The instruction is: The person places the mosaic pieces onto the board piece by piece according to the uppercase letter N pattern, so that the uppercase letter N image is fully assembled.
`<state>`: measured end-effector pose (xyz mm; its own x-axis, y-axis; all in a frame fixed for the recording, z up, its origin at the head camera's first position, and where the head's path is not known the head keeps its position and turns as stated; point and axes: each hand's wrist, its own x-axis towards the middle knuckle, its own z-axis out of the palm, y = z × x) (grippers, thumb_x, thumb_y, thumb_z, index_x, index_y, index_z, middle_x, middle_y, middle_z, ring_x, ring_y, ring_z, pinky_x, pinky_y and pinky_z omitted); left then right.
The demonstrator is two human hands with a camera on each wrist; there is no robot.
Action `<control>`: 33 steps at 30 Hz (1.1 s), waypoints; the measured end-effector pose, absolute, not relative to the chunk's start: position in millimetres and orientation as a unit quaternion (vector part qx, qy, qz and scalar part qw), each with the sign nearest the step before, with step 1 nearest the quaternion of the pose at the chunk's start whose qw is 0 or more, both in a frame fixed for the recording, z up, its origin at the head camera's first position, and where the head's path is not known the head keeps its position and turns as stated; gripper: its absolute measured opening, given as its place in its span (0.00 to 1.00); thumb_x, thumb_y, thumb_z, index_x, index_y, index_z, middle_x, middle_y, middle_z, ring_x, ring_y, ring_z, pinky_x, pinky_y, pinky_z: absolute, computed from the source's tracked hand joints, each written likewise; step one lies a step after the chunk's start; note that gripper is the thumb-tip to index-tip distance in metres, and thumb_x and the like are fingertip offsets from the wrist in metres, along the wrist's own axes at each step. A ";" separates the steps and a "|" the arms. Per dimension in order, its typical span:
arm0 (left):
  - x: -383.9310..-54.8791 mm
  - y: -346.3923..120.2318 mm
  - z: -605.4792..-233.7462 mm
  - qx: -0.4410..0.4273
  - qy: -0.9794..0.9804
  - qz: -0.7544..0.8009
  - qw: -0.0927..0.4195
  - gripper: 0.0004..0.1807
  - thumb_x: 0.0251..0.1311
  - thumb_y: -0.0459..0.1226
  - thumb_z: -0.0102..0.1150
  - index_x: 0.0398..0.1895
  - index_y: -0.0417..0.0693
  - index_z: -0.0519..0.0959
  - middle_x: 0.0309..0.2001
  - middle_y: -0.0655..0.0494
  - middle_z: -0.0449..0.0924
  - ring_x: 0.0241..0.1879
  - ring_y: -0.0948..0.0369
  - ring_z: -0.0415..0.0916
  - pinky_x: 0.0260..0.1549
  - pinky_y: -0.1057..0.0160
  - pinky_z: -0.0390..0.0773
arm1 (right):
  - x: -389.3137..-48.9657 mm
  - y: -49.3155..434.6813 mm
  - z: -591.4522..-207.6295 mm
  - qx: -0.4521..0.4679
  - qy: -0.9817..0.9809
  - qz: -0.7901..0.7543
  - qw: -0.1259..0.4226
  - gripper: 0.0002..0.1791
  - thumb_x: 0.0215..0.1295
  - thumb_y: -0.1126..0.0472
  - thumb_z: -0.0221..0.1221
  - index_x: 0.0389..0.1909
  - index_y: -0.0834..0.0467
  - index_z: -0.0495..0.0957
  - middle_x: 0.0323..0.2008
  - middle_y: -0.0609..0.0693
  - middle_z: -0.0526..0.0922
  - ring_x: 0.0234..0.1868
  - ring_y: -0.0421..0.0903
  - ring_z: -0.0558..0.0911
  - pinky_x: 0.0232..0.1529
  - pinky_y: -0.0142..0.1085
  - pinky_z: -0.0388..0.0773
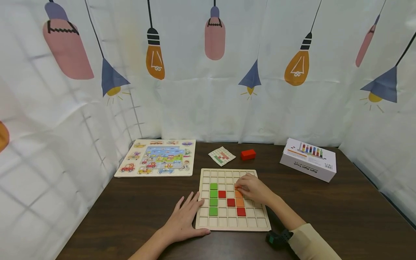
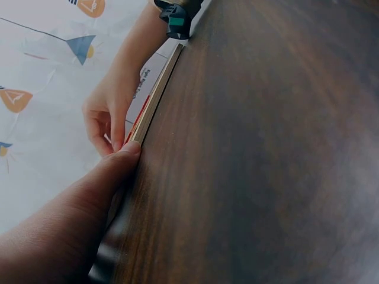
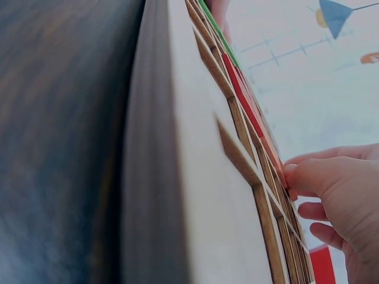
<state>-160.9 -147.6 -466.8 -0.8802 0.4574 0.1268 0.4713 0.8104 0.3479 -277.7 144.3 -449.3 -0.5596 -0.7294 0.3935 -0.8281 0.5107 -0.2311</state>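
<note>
A wooden grid board (image 1: 234,224) lies on the table. Green tiles (image 1: 213,202) form a column on its left part, with red tiles (image 1: 231,202) stepping diagonally to the right. Orange tiles (image 1: 239,203) stand in a column above the lowest red one. At the top of that column my right hand (image 1: 255,188) pinches an orange tile (image 3: 292,194), partly hidden by the fingers. My left hand (image 1: 184,220) has its fingers spread along the board's left side, while its thumb (image 2: 131,148) touches the front edge.
Behind the board lie a small pattern card (image 1: 222,156) and a red block (image 1: 248,154). A vehicle picture puzzle (image 1: 130,172) is at the back left, and a white box (image 1: 307,160) at the back right. A printed curtain (image 1: 195,108) encloses the table (image 1: 325,213).
</note>
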 end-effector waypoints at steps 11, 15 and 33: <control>-159.3 -147.9 -466.4 -0.239 -0.953 -0.184 0.017 0.52 0.43 0.74 0.45 0.67 0.50 0.60 0.71 0.49 0.46 0.69 0.50 0.43 0.60 0.41 0.42 | -277.0 143.4 -449.9 0.451 -0.861 0.203 0.120 0.06 0.54 0.65 0.64 0.33 0.53 0.82 0.35 0.42 0.81 0.39 0.40 0.76 0.48 0.40 0.71; -159.9 -147.9 -466.2 -0.243 -0.952 -0.185 0.026 0.52 0.43 0.73 0.46 0.66 0.49 0.61 0.70 0.48 0.48 0.68 0.48 0.44 0.59 0.40 0.42 | -277.6 143.5 -451.1 0.446 -0.863 0.201 0.122 0.06 0.54 0.65 0.64 0.33 0.53 0.83 0.35 0.42 0.81 0.40 0.41 0.76 0.52 0.46 0.69; -164.2 -147.1 -467.1 -0.253 -0.950 -0.180 0.021 0.52 0.45 0.72 0.46 0.67 0.49 0.59 0.71 0.47 0.46 0.69 0.49 0.41 0.61 0.42 0.43 | -269.7 153.1 -449.8 0.426 -0.870 0.209 0.132 0.07 0.56 0.63 0.63 0.37 0.54 0.82 0.41 0.47 0.80 0.45 0.44 0.75 0.46 0.39 0.74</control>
<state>-164.2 -147.1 -467.1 -0.8713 0.4727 0.1318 0.4881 0.8072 0.3320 -269.7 153.1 -449.8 -0.6019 -0.6872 0.4069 -0.7970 0.5494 -0.2510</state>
